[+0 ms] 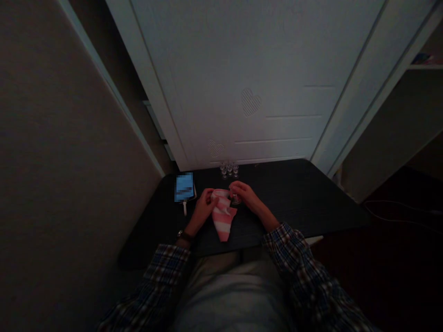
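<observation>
A pink and white striped cloth (222, 220) hangs down from my left hand (206, 203), whose fingers are closed on its upper left edge. Right of the cloth, my right hand (242, 192) grips a small clear glass (236, 199) from above, with the glass's foot showing below the fingers. Cloth and glass are close together; whether they touch is hard to tell in the dim light. Several similar small glasses (229, 169) stand in a group beyond my hands, near the back edge of the dark table (287, 198).
On the table's left lies a device with a lit blue screen (184, 186), a white cable plug (185, 207) at its near end. A white panel with embossed hearts (251, 102) rises behind the table. A thin white cable (391, 219) runs at the far right.
</observation>
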Tool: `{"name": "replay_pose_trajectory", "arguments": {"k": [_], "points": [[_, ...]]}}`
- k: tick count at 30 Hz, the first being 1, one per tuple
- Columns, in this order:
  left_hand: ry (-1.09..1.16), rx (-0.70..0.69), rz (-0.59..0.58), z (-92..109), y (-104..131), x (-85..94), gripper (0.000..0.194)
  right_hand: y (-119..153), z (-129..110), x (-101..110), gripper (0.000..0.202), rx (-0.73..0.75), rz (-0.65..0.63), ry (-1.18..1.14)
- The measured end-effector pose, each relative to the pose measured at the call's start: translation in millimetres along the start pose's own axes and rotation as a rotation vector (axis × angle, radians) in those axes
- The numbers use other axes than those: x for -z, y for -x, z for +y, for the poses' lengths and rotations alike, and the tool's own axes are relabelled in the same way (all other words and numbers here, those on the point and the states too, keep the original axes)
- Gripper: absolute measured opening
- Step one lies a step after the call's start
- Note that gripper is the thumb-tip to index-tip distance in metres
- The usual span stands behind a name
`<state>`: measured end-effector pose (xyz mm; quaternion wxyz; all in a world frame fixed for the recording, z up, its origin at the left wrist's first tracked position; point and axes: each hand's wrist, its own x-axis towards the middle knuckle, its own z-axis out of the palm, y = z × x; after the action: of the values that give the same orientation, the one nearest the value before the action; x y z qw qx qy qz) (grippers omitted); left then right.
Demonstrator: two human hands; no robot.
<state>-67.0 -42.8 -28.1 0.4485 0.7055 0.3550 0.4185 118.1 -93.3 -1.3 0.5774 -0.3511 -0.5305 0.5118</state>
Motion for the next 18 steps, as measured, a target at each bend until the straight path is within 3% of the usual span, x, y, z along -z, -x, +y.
{"name": "replay_pose_trajectory", "arguments": {"k": [9,13,18], "points": [[-0.032,-0.099,0.003,16.5,3.5,-1.5,0.030,-2.4,7.5,-2.9,0.026,0.004,-0.044,0.266],[-0.078,-0.077,0.091,13.9,0.9,-0.7,0.028,-0.8,16.2,-1.6,0.026,0.038,0.005,0.395],[-0.085,-0.081,0.180,9.2,-0.6,1.3,0.024,2.2,20.4,-1.2,0.027,0.041,-0.071,0.409]]}}
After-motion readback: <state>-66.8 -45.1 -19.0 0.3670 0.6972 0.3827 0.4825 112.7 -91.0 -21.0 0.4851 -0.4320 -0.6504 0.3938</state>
